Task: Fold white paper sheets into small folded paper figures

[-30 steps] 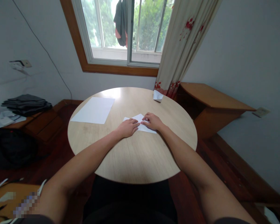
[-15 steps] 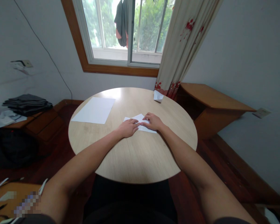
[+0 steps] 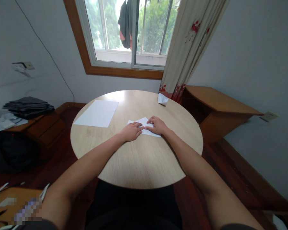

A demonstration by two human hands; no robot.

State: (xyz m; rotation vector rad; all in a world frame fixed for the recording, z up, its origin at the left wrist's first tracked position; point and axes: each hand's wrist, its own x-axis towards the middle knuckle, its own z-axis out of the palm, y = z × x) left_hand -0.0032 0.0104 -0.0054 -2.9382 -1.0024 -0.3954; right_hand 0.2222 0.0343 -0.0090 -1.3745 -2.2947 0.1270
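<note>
A partly folded white paper (image 3: 142,122) lies near the middle of the round wooden table (image 3: 139,159). My left hand (image 3: 131,131) rests on its left part, fingers flat and together, pressing down. My right hand (image 3: 156,125) lies on its right part, fingers bent and pressed onto the paper. The fingertips of both hands almost meet over the fold. Much of the paper is hidden under my hands.
A flat white sheet (image 3: 96,113) lies at the table's left. A small folded paper piece (image 3: 162,98) sits at the far right edge by the curtain (image 3: 182,51). A wooden bench (image 3: 216,105) stands right; folded dark clothes (image 3: 27,107) lie left.
</note>
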